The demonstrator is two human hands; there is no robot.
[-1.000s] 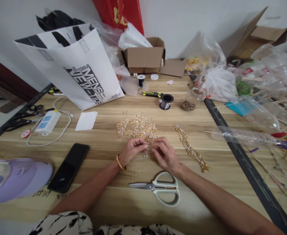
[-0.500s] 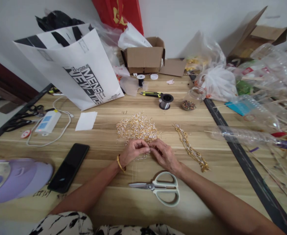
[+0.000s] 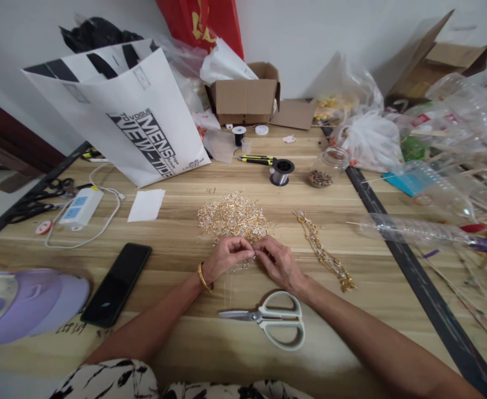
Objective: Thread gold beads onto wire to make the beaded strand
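My left hand (image 3: 229,258), with a gold bangle at the wrist, pinches thumb against forefinger. Its fingertips meet those of my right hand (image 3: 277,262), also closed in a pinch. Between and just under the fingertips shows a thin silvery beaded strand (image 3: 243,267); the part inside the fingers is hidden. Fine pale threads run down from it across the wood. Right behind the hands lies a heap of gold and clear beads (image 3: 232,215). Scissors with pale handles (image 3: 268,318) lie in front of the hands. A bundle of gold and silver beaded strands (image 3: 324,252) lies to the right.
Behind the heap are a wire spool (image 3: 281,173), a yellow-black utility knife (image 3: 255,160) and a clear jar of beads (image 3: 321,177). A phone (image 3: 117,285) and white power strip (image 3: 82,208) lie left. A large paper bag (image 3: 131,122) stands back left; plastic bottles (image 3: 418,227) crowd the right.
Hardly anything differs. Both hands keep their pinch at the same spot, with only a very slight shift of the right fingers.
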